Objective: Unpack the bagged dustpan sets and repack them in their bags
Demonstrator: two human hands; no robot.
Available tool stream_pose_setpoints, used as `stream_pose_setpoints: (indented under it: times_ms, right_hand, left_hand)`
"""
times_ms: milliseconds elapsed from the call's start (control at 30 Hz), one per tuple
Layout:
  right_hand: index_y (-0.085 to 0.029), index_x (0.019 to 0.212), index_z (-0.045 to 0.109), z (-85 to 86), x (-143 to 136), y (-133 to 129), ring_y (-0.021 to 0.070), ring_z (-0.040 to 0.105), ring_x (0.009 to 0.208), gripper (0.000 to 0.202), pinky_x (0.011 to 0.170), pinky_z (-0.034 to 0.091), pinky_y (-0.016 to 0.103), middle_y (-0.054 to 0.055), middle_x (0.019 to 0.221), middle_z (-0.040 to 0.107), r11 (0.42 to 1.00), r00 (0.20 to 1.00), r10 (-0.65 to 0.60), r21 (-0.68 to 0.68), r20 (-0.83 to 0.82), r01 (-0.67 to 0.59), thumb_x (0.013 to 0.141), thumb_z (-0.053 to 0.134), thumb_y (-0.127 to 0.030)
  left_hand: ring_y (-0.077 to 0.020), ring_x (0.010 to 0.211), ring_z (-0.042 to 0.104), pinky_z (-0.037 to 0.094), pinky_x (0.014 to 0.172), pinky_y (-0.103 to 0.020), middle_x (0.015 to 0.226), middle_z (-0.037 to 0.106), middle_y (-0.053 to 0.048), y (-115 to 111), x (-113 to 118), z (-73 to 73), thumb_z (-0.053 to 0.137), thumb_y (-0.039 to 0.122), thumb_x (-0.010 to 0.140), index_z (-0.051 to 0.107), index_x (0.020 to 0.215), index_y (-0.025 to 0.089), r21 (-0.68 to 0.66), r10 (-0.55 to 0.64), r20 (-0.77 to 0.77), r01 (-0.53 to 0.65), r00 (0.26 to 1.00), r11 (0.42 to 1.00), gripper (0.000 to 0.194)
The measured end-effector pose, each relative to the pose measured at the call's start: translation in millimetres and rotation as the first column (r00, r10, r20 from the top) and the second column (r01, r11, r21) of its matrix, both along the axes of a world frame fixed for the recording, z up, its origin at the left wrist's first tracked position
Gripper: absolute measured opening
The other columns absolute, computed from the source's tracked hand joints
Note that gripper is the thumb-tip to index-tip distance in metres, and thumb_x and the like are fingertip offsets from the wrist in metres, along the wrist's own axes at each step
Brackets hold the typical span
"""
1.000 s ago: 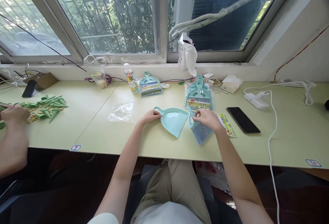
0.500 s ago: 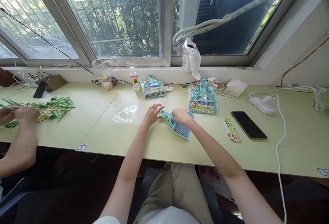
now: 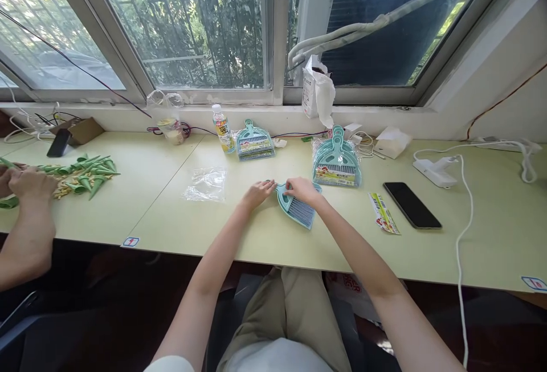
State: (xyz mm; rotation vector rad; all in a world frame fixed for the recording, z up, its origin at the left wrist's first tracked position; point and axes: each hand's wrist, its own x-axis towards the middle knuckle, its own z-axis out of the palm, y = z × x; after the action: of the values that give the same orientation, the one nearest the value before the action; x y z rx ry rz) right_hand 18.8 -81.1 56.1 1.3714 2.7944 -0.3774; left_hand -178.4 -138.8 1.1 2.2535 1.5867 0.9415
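Note:
A teal dustpan [image 3: 284, 205] lies on the table in front of me, tilted, its wide end toward the lower right. A hand brush [image 3: 302, 212] rests in it, grey-blue bristles showing. My left hand [image 3: 259, 193] is closed round the handle end of the dustpan, which its fingers mostly cover. From above, the fingers of my right hand [image 3: 301, 189] pinch the brush near its top; the exact hold is partly hidden. Behind my right hand stands a stack of wrapped dustpan sets [image 3: 337, 158], and a smaller wrapped set [image 3: 255, 143] lies farther left.
A clear plastic wrapper [image 3: 207, 184] lies left of my hands. To the right are printed card strips [image 3: 384, 212], a phone [image 3: 412, 205] and a white power strip [image 3: 435, 174] with its cable. A drink bottle [image 3: 224, 130] stands behind. Another person's hands [image 3: 28, 181] work among green cones [image 3: 89, 175].
My left hand has gone from spread fingers beside the handle to closing round its end. My right hand stays at the brush. The whole view has shifted slightly.

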Motion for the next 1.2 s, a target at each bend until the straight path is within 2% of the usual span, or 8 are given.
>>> stream_pose_setpoints:
  times_ms: [300, 433, 500, 600, 700, 833, 1000, 1200]
  right_hand:
    - [-0.017, 0.101, 0.062, -6.3, -9, -16, 0.0231, 0.063, 0.092, 0.025, 0.069, 0.039, 0.025, 0.011, 0.099, 0.068, 0.997, 0.996, -0.064, 0.039, -0.064, 0.066, 0.082, 0.056, -0.033]
    - [-0.018, 0.097, 0.063, -1.4, -17, -15, 0.0230, 0.063, 0.093, 0.027, 0.070, 0.040, 0.025, 0.009, 0.097, 0.069, 0.974, 0.949, -0.222, -0.006, -0.223, 0.226, 0.082, 0.056, -0.039]
    - [-0.018, 0.100, 0.062, 4.9, -25, -12, 0.0227, 0.063, 0.095, 0.029, 0.072, 0.041, 0.025, 0.009, 0.098, 0.069, 0.956, 0.911, -0.279, 0.004, -0.305, 0.294, 0.084, 0.054, -0.042]
    - [-0.019, 0.105, 0.060, 13.7, -39, -10, 0.0219, 0.063, 0.096, 0.030, 0.075, 0.042, 0.025, 0.010, 0.098, 0.069, 0.944, 0.877, -0.304, 0.007, -0.372, 0.331, 0.086, 0.052, -0.041]
    - [-0.021, 0.101, 0.063, 17.3, -38, -12, 0.0199, 0.065, 0.092, 0.025, 0.073, 0.044, 0.023, 0.006, 0.094, 0.071, 0.964, 0.880, -0.261, -0.052, -0.397, 0.262, 0.087, 0.053, -0.037]
    - [-0.023, 0.104, 0.064, 14.1, 26, -8, 0.0156, 0.066, 0.085, 0.025, 0.072, 0.045, 0.023, 0.003, 0.095, 0.072, 0.938, 0.761, -0.310, -0.054, -0.570, 0.342, 0.091, 0.044, -0.030]
    - [-0.019, 0.105, 0.067, -1.2, 172, 22, 0.0210, 0.065, 0.084, 0.029, 0.073, 0.045, 0.029, 0.009, 0.098, 0.071, 0.716, 0.649, -0.600, 0.048, -0.468, 0.696, 0.088, 0.045, -0.027]
    - [-0.016, 0.105, 0.068, -19.2, 268, 54, 0.0217, 0.055, 0.109, 0.034, 0.090, 0.039, 0.028, 0.012, 0.114, 0.063, 0.877, 0.866, -0.468, 0.031, -0.176, 0.480, 0.071, 0.063, -0.020]
  left_hand:
    - [-0.0265, 0.125, 0.046, 0.034, 0.105, -0.044, 0.125, 0.058, -0.011, 0, 4, 3.8, 0.049, 0.009, 0.081, 0.066, 0.102, 0.023, 0.054, 0.115, -0.013, -0.114, 0.993, 0.992, 0.030]
    - [-0.0262, 0.129, 0.040, 0.036, 0.104, -0.045, 0.138, 0.046, -0.011, 3, 2, 15.3, 0.055, 0.023, 0.081, 0.049, 0.130, 0.024, 0.001, 0.292, 0.355, -0.313, 0.888, 0.950, 0.049]
    - [-0.0243, 0.115, 0.053, 0.044, 0.094, -0.042, 0.129, 0.053, -0.012, 3, 3, 20.3, 0.046, 0.038, 0.087, 0.039, 0.137, 0.022, -0.223, 0.255, 0.593, -0.148, 0.764, 0.963, 0.054]
    - [-0.0222, 0.096, 0.062, 0.051, 0.082, -0.037, 0.108, 0.064, -0.010, 1, 6, 23.8, 0.039, 0.055, 0.087, 0.047, 0.130, 0.019, -0.454, 0.240, 0.746, 0.211, 0.622, 0.866, 0.056]
    - [-0.0204, 0.090, 0.063, 0.052, 0.076, -0.030, 0.099, 0.066, -0.006, -2, 9, 23.0, 0.063, 0.046, 0.076, 0.055, 0.115, 0.019, -0.520, 0.309, 0.742, 0.220, 0.594, 0.826, 0.048]
    - [-0.0182, 0.081, 0.065, 0.053, 0.067, -0.026, 0.088, 0.067, -0.004, 1, 3, 19.3, 0.067, 0.033, 0.071, 0.057, 0.100, 0.018, -0.568, 0.429, 0.727, 0.119, 0.536, 0.815, 0.035]
    - [-0.0188, 0.078, 0.066, 0.054, 0.064, -0.027, 0.085, 0.067, -0.005, 12, -10, 14.5, 0.061, 0.032, 0.073, 0.057, 0.098, 0.019, -0.577, 0.502, 0.746, 0.050, 0.437, 0.815, 0.029]
    - [-0.0181, 0.081, 0.066, 0.056, 0.072, -0.029, 0.091, 0.067, -0.004, 20, -14, 9.6, 0.064, 0.032, 0.072, 0.059, 0.099, 0.019, -0.557, 0.487, 0.792, 0.108, 0.367, 0.824, 0.030]
